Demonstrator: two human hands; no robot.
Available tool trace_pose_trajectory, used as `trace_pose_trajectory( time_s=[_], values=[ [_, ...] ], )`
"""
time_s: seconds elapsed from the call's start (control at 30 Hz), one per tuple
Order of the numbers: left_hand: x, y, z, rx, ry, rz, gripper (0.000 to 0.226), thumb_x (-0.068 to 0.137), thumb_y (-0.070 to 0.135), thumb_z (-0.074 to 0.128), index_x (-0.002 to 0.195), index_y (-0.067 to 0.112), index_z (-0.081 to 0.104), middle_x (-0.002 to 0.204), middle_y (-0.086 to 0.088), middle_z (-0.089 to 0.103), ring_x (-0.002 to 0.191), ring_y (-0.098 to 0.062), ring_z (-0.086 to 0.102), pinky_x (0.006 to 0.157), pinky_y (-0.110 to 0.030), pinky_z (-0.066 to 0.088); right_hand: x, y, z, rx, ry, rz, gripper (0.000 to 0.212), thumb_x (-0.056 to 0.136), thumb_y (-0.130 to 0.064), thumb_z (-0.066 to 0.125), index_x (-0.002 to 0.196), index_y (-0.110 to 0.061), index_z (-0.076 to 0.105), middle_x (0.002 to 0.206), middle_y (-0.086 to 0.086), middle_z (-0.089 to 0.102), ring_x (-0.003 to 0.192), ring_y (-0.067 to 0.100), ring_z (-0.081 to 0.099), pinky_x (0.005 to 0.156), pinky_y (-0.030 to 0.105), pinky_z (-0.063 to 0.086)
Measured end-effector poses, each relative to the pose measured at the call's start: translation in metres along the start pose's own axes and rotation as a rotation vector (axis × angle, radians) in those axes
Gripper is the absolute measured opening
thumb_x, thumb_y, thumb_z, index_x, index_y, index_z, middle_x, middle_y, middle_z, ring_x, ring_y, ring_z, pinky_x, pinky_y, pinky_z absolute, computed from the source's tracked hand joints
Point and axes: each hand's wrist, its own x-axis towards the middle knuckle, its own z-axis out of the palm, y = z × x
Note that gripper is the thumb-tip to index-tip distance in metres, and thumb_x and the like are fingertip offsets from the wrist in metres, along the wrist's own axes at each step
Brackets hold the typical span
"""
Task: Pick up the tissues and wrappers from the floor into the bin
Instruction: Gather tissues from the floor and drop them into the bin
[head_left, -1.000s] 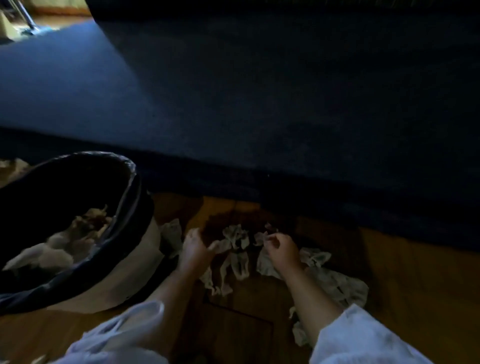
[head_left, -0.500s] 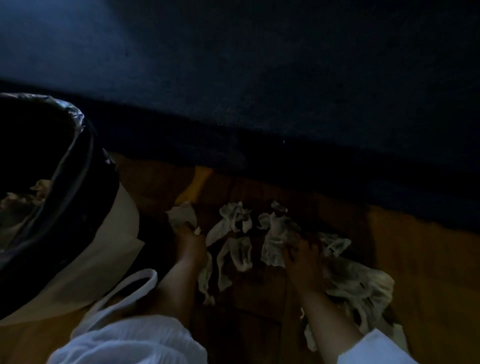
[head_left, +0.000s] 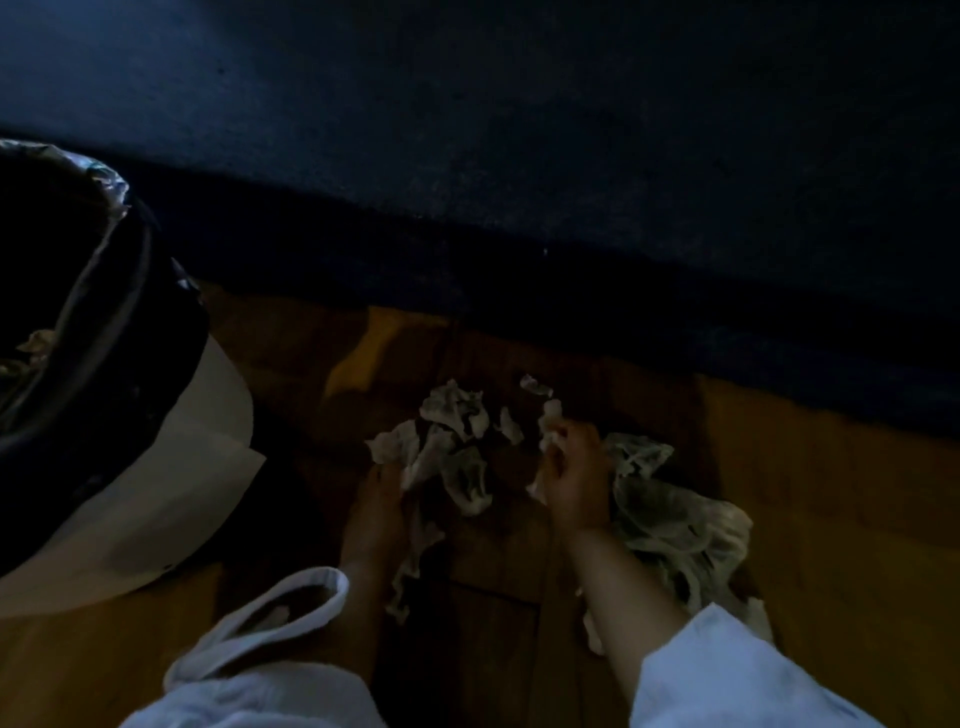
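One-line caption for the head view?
Left hand and right hand grip crumpled tissues on the wooden floor, bin at left.

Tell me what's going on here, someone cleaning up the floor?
A person is gathering litter off a wooden floor with both hands. The left hand grips a tissue clump, and the right hand pinches a crumpled tissue. Loose tissues lie between the hands, with a bigger pile to the right. The bin, lined in black, stands on the left and already holds some paper.
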Motion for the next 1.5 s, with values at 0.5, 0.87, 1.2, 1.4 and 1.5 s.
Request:
trace_pose_trajectory(
  time_s=[0.5,0.87,1.2,1.4,1.5],
  values=[
    [0.056,0.058,0.027,0.248,-0.066,0.193,0.06,0.084,0.052,0.053,0.132,0.017,0.046,0.145,-0.005,0.036,0.136,-0.028,0.027,0.111,-0.039,0.027,0.041,0.079,-0.047,-0.351,-0.498,0.281,0.052,0.094,-0.035,0.047,0.142,-0.018,0.034,0.152,0.009,0.026,0.14,0.03,0.022,0.117,0.043,0.017],
    [0.011,0.128,-0.041,-0.247,-0.067,0.047,0.024,0.088,0.022,0.06,0.107,0.008,0.062,0.076,0.009,0.054,0.093,-0.029,0.061,0.082,-0.033,0.047,0.032,-0.036,-0.072,0.187,-0.122,0.135,0.024,0.096,-0.027,0.046,0.082,-0.011,0.056,0.072,0.002,0.054,0.063,0.011,0.05,0.05,0.015,0.039],
    [-0.043,0.23,-0.26,0.143,-0.087,0.311,0.028,0.082,0.035,0.067,0.065,0.025,0.048,0.069,0.01,0.05,0.072,-0.011,0.053,0.065,-0.023,0.042,0.024,-0.25,-0.099,0.664,-0.348,0.086,0.027,0.094,-0.036,0.05,0.092,-0.01,0.057,0.072,0.003,0.057,0.063,0.014,0.055,0.053,0.02,0.047],
    [-0.082,0.151,-0.33,-0.083,0.442,0.146,0.028,0.084,0.028,0.066,0.062,0.016,0.053,0.064,0.004,0.053,0.063,-0.012,0.048,0.062,-0.027,0.036,-0.023,-0.359,-0.022,0.88,-0.593,0.131,0.014,0.097,-0.018,0.044,0.093,-0.01,0.055,0.077,0.004,0.052,0.067,0.015,0.049,0.055,0.025,0.042],
    [-0.099,0.094,-0.358,-0.223,0.681,-0.071,0.03,0.088,0.028,0.06,0.064,0.017,0.046,0.067,0.0,0.051,0.077,-0.025,0.055,0.067,-0.027,0.034,-0.047,-0.392,0.028,0.821,-0.689,0.144,0.016,0.095,-0.023,0.046,0.086,-0.014,0.054,0.079,0.006,0.055,0.073,0.02,0.054,0.07,0.033,0.047]
  ],
)
